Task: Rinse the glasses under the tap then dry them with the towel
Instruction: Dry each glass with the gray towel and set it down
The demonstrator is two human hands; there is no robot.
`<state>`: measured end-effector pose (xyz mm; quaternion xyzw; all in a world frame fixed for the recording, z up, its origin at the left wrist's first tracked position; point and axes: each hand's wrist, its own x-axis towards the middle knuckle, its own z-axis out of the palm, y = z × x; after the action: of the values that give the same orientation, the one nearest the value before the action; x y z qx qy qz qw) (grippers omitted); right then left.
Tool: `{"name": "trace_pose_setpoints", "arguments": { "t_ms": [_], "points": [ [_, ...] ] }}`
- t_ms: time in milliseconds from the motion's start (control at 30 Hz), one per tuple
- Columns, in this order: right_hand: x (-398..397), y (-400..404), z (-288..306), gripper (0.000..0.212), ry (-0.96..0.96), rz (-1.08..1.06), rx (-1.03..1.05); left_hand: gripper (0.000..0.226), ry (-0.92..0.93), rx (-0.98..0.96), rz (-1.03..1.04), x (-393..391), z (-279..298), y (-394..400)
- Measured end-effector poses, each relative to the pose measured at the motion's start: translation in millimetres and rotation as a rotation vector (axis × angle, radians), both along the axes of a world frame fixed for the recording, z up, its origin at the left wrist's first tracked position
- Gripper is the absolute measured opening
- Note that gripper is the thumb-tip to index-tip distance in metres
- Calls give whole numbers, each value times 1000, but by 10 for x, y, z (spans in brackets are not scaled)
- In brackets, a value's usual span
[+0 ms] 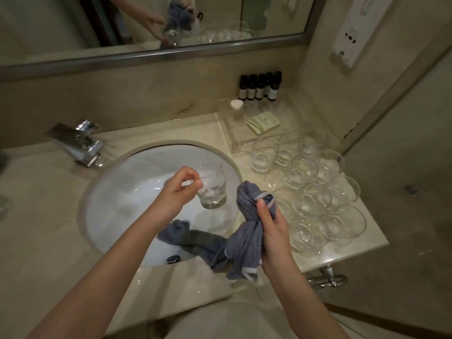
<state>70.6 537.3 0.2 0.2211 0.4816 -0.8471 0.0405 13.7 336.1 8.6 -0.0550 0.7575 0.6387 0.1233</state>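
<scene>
**One glass held over the basin, towel bunched in the other hand**

From my feed, the beige stone counter [36, 216] fills most of the view, with a framed mirror [146, 52] across the top at 12 o'clock. Set into the counter is the round white sink [127, 192], and the chrome tap [78, 140] stands on its rim at about 10 o'clock, with no water that I can make out.

At 3 o'clock from the sink, a cluster of clear glasses [315, 192] stands packed together on the counter, many touching their neighbours. Behind them, toward 1 o'clock, lies a clear tray [288, 118] with a folded packet in it, and a row of small dark bottles [259, 86] lines the wall.

The grey towel [242, 241] drapes from the sink's near rim at 6 o'clock, one end trailing into the basin. My right hand [274, 231] grips its bunched upper part, fingers wrapped round the cloth.

My left hand [181, 189] pinches the rim of a single glass [210, 187] between thumb and fingertips. That glass hangs over the basin, tilted slightly, just beside the towel's raised end but apart from it.
</scene>
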Motion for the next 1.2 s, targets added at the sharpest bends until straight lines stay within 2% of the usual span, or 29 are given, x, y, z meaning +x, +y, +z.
{"name": "trace_pose_setpoints", "arguments": {
  "t_ms": [100, 133, 233, 333, 367, 467, 500, 667, 767, 867, 967, 1033, 1133, 1200],
  "points": [
    [-50, -103, 101, 34, 146, 28, 175, 11, -66, 75, -16, 179, 93, 13],
    [-50, -137, 116, 35, 191, 45, 252, 9, -78, 126, -13, 237, 115, 42],
    [-12, -200, 105, 55, 339, 100, 506, 10, -101, 285, 64, 370, 153, 149],
    [0, -247, 118, 53, 460, 124, 732, 13, -87, 350, 156, 423, 219, 280],
    [5, -275, 128, 51, 488, 135, 766, 19, -83, 346, 178, 426, 236, 331],
    [45, -375, 157, 52, 564, 156, 834, 56, -25, 233, 226, 423, 294, 458],
    [54, -401, 169, 52, 579, 154, 838, 61, -1, 200, 242, 422, 313, 485],
    [32, -444, 316, 50, 576, 148, 715, 59, 55, 219, 322, 420, 393, 488],
    [23, -495, 356, 51, 512, 162, 528, 61, 81, 221, 323, 446, 434, 437],
    [13, -505, 354, 55, 363, 189, 324, 59, 90, 204, 305, 479, 486, 373],
    [16, -483, 402, 46, 209, 276, 127, 62, 89, 192, 293, 518, 517, 313],
    [-5, -481, 392, 62, 153, 326, 21, 66, 84, 191, 283, 535, 540, 283],
    [-16, -549, 403, 109, 76, 382, -62, 70, 43, 267, 304, 562, 573, 264],
    [0, -606, 407, 110, 83, 372, -95, 70, 3, 348, 357, 589, 564, 243]
  ]
}}
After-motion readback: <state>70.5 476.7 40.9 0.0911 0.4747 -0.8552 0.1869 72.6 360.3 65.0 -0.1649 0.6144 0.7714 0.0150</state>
